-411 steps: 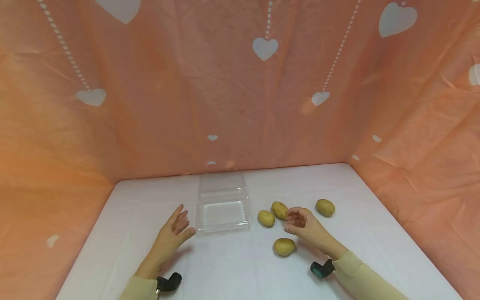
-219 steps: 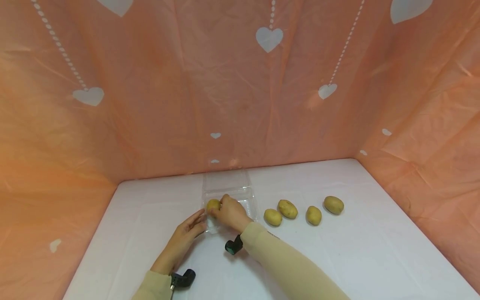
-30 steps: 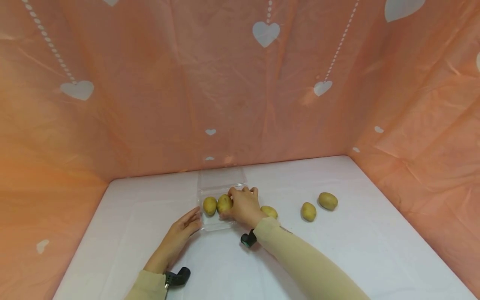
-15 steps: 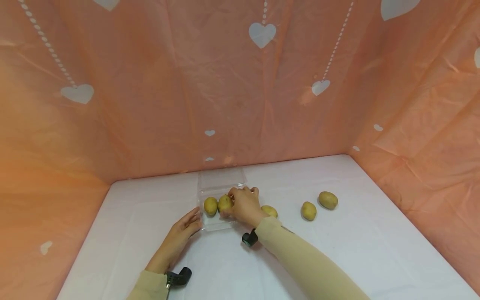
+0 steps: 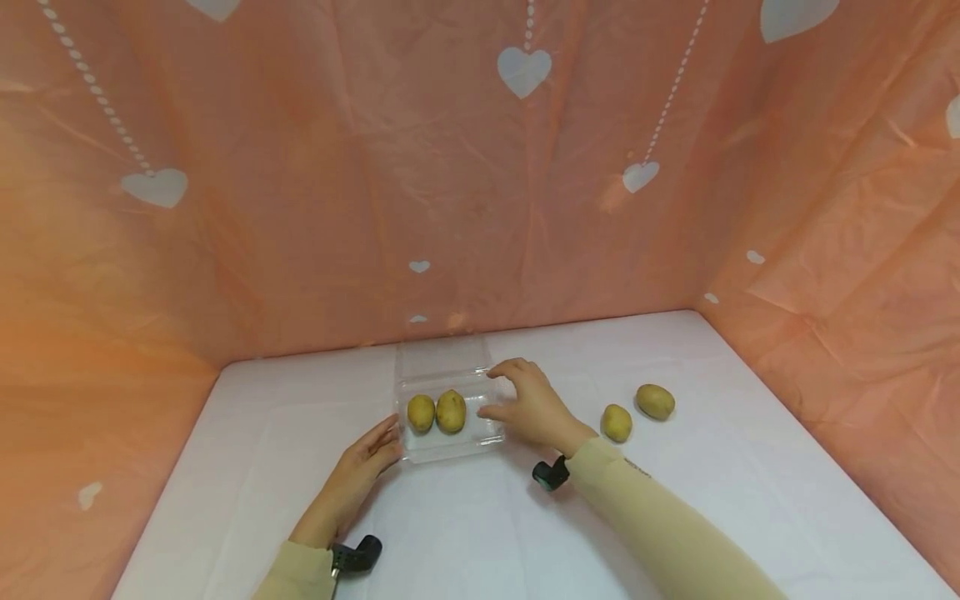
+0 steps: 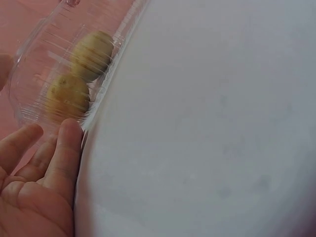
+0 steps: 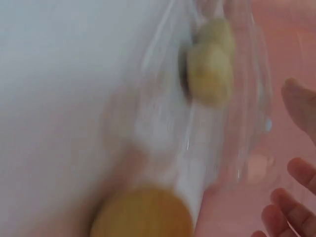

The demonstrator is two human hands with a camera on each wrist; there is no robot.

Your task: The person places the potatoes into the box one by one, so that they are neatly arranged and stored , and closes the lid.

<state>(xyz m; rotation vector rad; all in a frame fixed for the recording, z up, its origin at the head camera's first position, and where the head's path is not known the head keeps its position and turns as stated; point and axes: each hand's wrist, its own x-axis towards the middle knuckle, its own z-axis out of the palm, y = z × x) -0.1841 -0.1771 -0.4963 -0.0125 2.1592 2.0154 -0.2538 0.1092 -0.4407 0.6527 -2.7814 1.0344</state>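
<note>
A clear plastic clamshell box lies with its lid folded back. In its left part two potatoes sit side by side, also seen through the wall in the left wrist view. The fingers of my left hand lie nearly straight against the box's left side. Over the box's right edge is my right hand, thumb and fingers spread with nothing between them. Another potato, close to the camera in the right wrist view, is hidden behind the right hand in the head view.
Two more potatoes lie on the white table to the right of the right hand. An orange curtain with pale hearts surrounds the table's back and sides.
Since the earliest frame, two potatoes have come into the box. In the last half second my right hand let go of the second one and moved right. The left hand stayed put.
</note>
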